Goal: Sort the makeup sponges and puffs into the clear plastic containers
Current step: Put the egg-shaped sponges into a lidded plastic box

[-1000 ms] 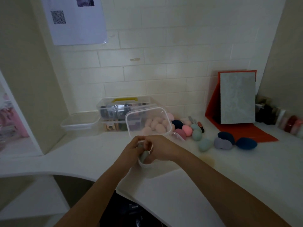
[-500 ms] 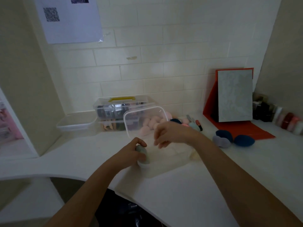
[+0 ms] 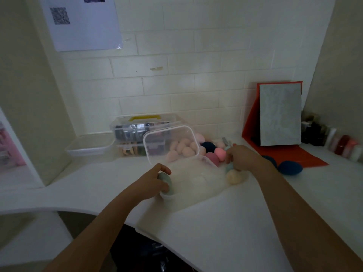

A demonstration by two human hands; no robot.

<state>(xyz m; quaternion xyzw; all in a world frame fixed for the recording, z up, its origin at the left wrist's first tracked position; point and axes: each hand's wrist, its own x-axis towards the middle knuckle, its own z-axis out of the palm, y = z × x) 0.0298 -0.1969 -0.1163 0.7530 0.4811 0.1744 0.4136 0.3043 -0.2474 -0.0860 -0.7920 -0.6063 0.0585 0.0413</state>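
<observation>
Step in hand: mid-sort, by the look of it. The left hand (image 3: 151,181) is at the clear plastic container (image 3: 208,160) while the right hand (image 3: 241,158) works the loose pile beside it.
Next move: probably the left lets its sponge drop inside while the right lifts its pick clear. That calls for a clean pinch on squashy foam, without nudging the neighbours off the edge.
Counter (image 3: 245,213): white with a curved front, carrying everything.
Wall sheet (image 3: 84,32): taped paper with a QR code (image 3: 60,15) near its top left. No words can be read on it, and no brand shows anywhere.
Red stand (image 3: 251,124): propped against the tiles at the right, with a grey panel on its face.
Container: centre of the counter and open, its lid (image 3: 169,142) tilted up at the back. Glare hides what lies inside.
Storage box (image 3: 137,128): behind the container, yellow handle on top, with a shallow clear tray (image 3: 90,146) to its left.
Left grip: fingers and thumb are wrapped round a grey-green sponge (image 3: 166,180), right at the container's near left corner.
Right grip: fingertips are curled down, pinching a mint sponge (image 3: 228,167) just outside the container's right wall, with a peach sponge (image 3: 233,176) touching it.
Others waiting: pale pink sponges (image 3: 182,148) are heaped behind the lid, a hot-pink sponge (image 3: 220,153) sits beside them, and a navy sponge (image 3: 290,167) lies well off to the right.
</observation>
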